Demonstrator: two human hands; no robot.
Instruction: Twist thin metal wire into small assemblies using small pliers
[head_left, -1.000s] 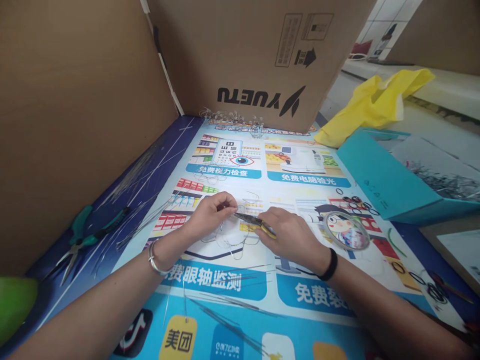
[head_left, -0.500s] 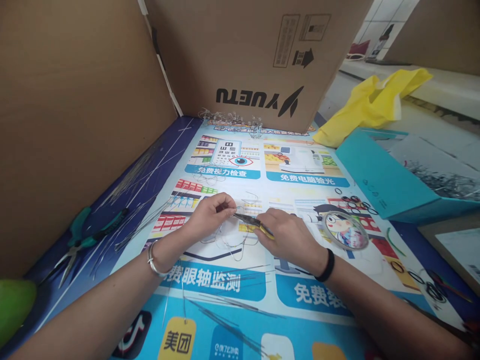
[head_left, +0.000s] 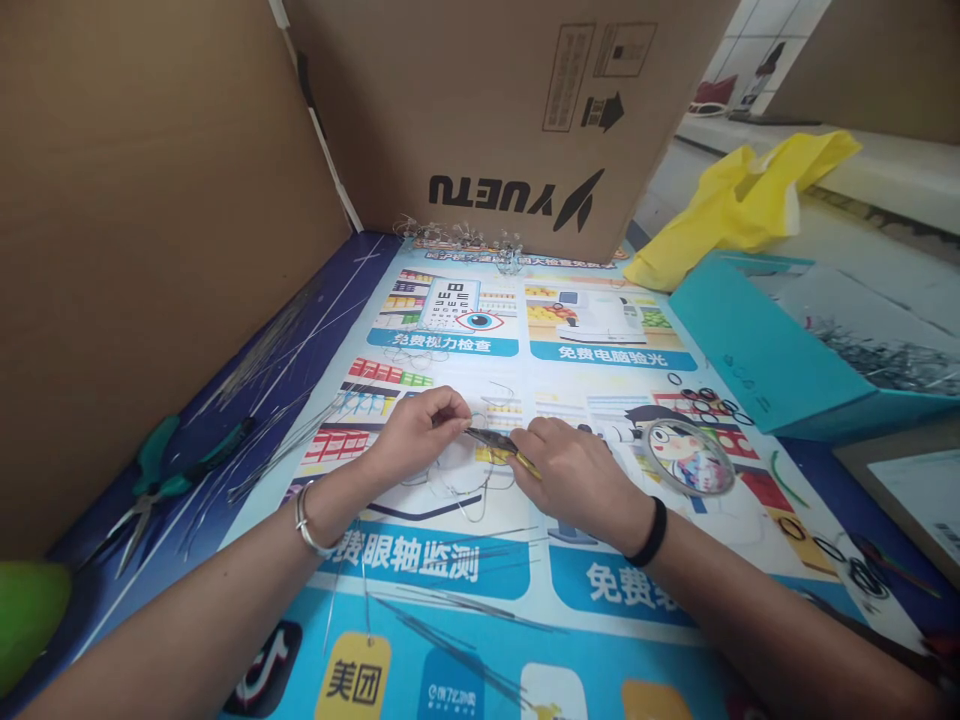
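Note:
My right hand (head_left: pixel 574 470) is closed around the yellow handles of long-nose pliers (head_left: pixel 491 438), whose jaws point left. At the jaw tips, my left hand (head_left: pixel 424 430) pinches a thin metal wire (head_left: pixel 469 505); loops of it hang below both hands over the printed sheet. The exact grip of the jaws on the wire is too small to make out. Several straight lengths of wire (head_left: pixel 450 640) lie on the sheet nearer to me. A clear round dish (head_left: pixel 690 457) sits to the right of my right hand.
Teal-handled pliers (head_left: pixel 154 485) lie at the left. Black rings (head_left: pixel 709 405) are scattered at the right near a turquoise box (head_left: pixel 780 350) holding many wire pieces. A yellow cloth-like bag (head_left: pixel 739 205) lies behind it. Tall cardboard (head_left: pixel 495 110) stands at the back and left.
The pliers' handles have turned slightly in my right hand, with the fingers closer around them. My left hand stays at nearly the same spot. The view has shifted very slightly.

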